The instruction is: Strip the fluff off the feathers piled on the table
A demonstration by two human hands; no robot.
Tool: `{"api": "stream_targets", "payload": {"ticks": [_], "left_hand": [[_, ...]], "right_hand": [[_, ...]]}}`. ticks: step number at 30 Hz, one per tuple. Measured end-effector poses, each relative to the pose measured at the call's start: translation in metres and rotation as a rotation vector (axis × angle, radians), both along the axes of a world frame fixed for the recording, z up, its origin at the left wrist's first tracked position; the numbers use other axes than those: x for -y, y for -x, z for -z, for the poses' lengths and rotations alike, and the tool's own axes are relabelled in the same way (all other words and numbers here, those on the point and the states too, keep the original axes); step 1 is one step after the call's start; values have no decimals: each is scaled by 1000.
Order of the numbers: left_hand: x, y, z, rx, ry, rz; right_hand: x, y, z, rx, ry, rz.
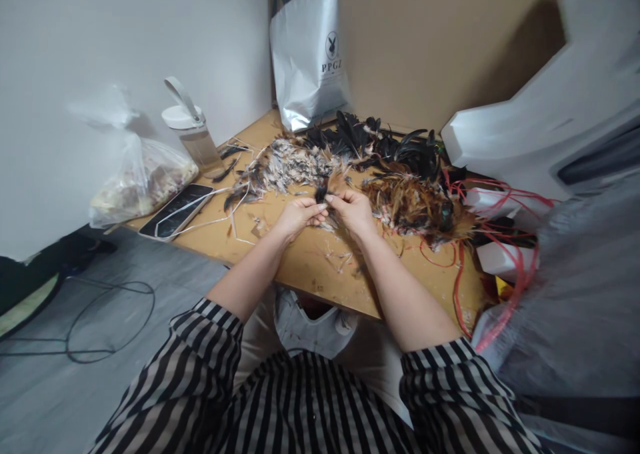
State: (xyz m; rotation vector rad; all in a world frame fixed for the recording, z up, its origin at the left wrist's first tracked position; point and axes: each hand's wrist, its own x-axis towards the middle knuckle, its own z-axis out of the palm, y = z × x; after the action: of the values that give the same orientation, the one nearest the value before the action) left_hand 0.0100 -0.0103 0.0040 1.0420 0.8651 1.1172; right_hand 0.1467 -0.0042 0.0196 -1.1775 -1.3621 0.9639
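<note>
Over the front of the wooden table, my left hand (300, 217) and my right hand (354, 212) meet with their fingertips pinched together. Between them they grip a small bunch of feathers (338, 178), brown and black, whose tips point away from me. The quill ends are hidden by my fingers. Just beyond my hands lies a pile of grey-white speckled feathers (295, 164). Long black feathers (350, 134) are heaped behind, and a mound of golden-brown feathers (415, 201) sits to the right of my right hand.
White string (233, 214) trails over a phone (177, 211) at the table's left edge. Nearby stand a bottle (193, 134) and a tied plastic bag (145, 177). A silver bag (310, 54) is at the back. Red cords (457, 287) tangle at right. Feather scraps litter the table (310, 267).
</note>
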Motion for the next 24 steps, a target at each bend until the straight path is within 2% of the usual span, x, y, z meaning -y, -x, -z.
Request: {"api": "stream_targets", "payload": {"ticks": [5,8,12,16,21,24], "left_hand": [[-2,2,1,-48,-38,-24],[-4,4,0,33,12,-95],[-6,7,-1,193,62,-156],[-7,8,-1,214,86,-169],[-6,7,-1,206,94,-167],[-6,8,-1,215,92,-163]], "right_hand": [[0,-2,-2,-16,77,-37],[-1,-10,-6,50,112,-47],[-2,-28,-9,428,131,-115],[0,-35,-10,779,103,-216],[8,-23,-16,1127,43,-140],[11,-21,-17,1198,26,-88]]}}
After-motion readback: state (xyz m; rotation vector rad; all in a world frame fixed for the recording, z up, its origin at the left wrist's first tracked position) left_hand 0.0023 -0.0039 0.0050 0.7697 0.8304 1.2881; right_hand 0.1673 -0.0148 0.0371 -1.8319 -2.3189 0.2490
